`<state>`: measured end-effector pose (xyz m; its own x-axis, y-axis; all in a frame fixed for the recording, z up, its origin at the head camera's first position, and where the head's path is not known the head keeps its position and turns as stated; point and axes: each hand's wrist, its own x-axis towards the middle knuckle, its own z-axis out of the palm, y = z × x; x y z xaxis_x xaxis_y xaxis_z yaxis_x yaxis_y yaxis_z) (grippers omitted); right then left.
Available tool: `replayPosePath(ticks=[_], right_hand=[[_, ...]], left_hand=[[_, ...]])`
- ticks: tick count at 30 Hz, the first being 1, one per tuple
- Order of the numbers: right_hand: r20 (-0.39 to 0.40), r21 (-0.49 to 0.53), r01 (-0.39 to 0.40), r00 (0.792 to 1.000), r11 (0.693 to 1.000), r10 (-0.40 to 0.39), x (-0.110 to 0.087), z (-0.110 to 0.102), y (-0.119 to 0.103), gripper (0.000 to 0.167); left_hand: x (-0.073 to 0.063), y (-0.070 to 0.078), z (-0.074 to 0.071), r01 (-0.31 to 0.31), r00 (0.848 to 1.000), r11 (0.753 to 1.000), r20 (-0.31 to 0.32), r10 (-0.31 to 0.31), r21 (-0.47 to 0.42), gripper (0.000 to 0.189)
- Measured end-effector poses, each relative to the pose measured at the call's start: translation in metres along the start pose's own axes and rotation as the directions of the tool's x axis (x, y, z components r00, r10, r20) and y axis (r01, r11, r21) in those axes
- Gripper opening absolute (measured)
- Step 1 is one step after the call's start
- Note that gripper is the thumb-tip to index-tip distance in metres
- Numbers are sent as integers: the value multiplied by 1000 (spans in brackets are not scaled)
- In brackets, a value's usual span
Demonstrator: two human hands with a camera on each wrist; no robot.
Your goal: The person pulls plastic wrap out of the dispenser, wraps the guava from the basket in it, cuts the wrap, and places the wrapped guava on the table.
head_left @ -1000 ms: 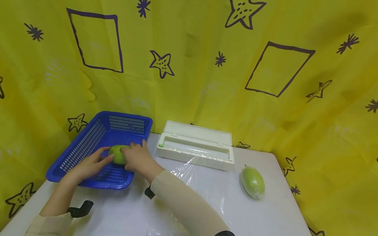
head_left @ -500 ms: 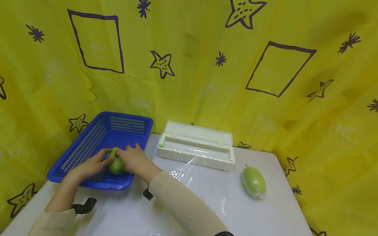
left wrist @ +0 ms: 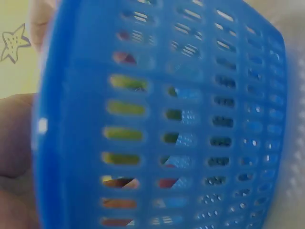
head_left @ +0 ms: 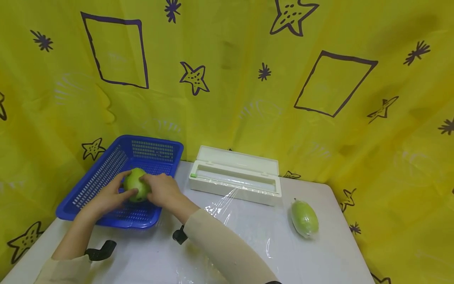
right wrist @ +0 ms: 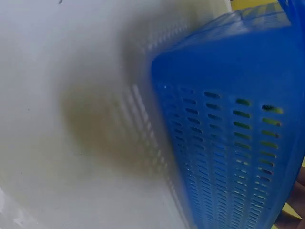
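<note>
A green pear (head_left: 136, 182) is held between both hands over the blue plastic basket (head_left: 166, 140) at the left of the table. My left hand (head_left: 112, 194) grips its left side with thumb and fingers spread around it. From the right, my right hand (head_left: 161, 190) holds it with fingertips against the skin. A dark blossom end shows low on the pear, facing me. In the left wrist view, the basket wall (left wrist: 157, 71) hides most of the hand. The right wrist view shows the basket's side (right wrist: 214, 62) and some fingers (right wrist: 296, 200) at the edge.
A white cling film dispenser (head_left: 235, 195) with its lid raised stands at the back middle. Clear film stretches from it over the white table (head_left: 330, 252). A second green pear (head_left: 304, 218), apparently wrapped in film, lies at the right. A yellow curtain (head_left: 227, 106) hangs behind.
Both hands have turned the pear, tipping it down and then back up. It now sits slightly left of where it was. The dispenser and second pear have stayed put.
</note>
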<state>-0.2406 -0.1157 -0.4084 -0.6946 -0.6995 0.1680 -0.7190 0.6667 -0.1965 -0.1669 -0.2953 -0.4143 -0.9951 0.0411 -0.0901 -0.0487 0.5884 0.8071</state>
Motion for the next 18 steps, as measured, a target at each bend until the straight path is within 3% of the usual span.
replayPosePath(ticks=[9,14,18], right_hand=[[-125,142,-9,992,990,27,-12,-10,-1,40],[-185,251,17,982,968,30,-21,-18,0,36],[-220,319,39,975,947,34,-30,-22,4,34]], left_hand=[[-6,15,4,-53,992,990,-103,66,129,88],[-5,19,11,-113,971,982,-194,142,152,90],[-6,22,16,-134,958,980,-235,166,149,87]])
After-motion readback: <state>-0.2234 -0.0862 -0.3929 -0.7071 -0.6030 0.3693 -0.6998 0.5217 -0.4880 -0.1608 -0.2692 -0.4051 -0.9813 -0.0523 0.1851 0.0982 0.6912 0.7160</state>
